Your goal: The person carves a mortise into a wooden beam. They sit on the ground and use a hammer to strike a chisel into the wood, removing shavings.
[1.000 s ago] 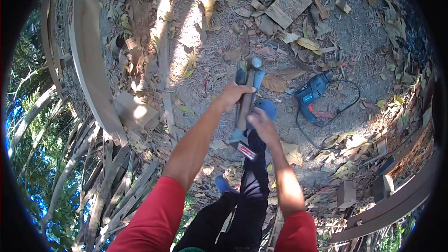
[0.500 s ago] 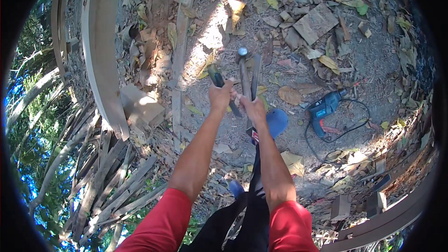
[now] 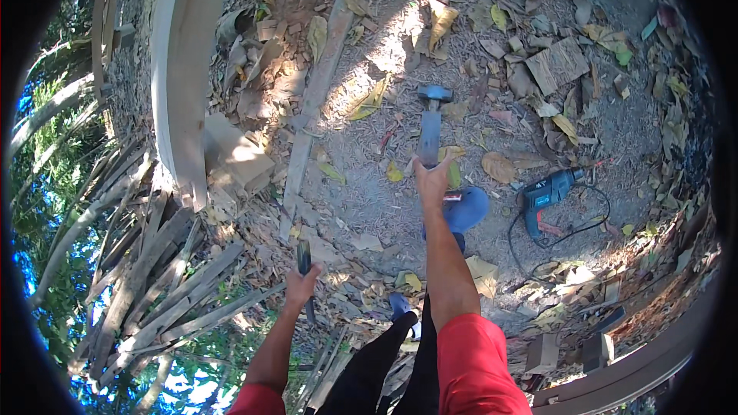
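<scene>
My left hand (image 3: 300, 289) is low and to the left, its fingers closed round a chisel (image 3: 304, 252) with a dark handle that points up. The chisel's narrow blade shows below the fist. Farther forward, my right hand (image 3: 430, 177) grips a hammer (image 3: 436, 94) together with a flat grey metal blade (image 3: 430, 135). The blade lies over the hammer's handle and hides most of it. Beyond the blade's far end the rounded steel hammer head sticks out. Both tools are above the ground, over my blue shoe (image 3: 467, 211).
A teal corded drill (image 3: 544, 198) lies on the dirt at the right, its cable looped beside it. A long thin board (image 3: 319, 92) crosses the ground, and a thick plank (image 3: 181, 69) stands farther left. Stacked sticks (image 3: 154, 292), wood offcuts (image 3: 559, 66) and dry leaves surround me.
My hands have moved apart. The left has drawn back down and left with the chisel; the right still holds the hammer and blade, now turned so the blade's flat face shows.
</scene>
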A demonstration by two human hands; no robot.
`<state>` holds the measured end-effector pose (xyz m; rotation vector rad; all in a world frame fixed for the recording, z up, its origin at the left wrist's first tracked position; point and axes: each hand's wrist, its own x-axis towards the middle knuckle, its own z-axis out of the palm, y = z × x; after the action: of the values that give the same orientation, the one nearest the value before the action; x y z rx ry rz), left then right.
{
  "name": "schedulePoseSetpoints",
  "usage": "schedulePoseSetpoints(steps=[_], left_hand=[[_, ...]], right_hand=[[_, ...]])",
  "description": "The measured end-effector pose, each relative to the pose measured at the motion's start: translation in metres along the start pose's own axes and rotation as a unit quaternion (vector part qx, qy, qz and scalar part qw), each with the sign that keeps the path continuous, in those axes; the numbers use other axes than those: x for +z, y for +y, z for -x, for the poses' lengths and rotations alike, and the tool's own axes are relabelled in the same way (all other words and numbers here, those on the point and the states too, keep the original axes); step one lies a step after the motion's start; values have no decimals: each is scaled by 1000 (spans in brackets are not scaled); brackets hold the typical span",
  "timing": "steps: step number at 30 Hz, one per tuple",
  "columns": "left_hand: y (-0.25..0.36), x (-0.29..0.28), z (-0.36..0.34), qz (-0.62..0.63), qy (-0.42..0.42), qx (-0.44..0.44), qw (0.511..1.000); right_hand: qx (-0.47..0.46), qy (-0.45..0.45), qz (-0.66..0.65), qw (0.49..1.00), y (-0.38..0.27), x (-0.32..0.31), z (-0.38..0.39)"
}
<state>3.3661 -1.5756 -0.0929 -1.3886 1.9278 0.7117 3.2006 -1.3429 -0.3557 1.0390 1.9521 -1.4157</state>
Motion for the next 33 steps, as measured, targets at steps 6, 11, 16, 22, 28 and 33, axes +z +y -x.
schedulePoseSetpoints(steps=[6, 11, 16, 22, 28, 33], left_hand=[[-24, 18, 25, 79, -54, -71, 993], [-26, 71, 51, 113, -83, -47, 989], [-24, 111, 98, 115, -209, -145, 960], [0, 84, 106, 60, -288, -38, 955], [-74, -14, 134, 88, -150, 2, 985], [-166, -94, 113, 84, -89, -28, 992]], right_hand=[[41, 50, -92, 994, 25, -7, -22], [-63, 242, 72, 966, 8, 4, -16], [-121, 9, 359, 925, 51, 61, -49], [-177, 23, 274, 945, 55, 0, -139], [-28, -199, 32, 979, -76, -69, 45], [-107, -232, 91, 963, -113, -150, 261]])
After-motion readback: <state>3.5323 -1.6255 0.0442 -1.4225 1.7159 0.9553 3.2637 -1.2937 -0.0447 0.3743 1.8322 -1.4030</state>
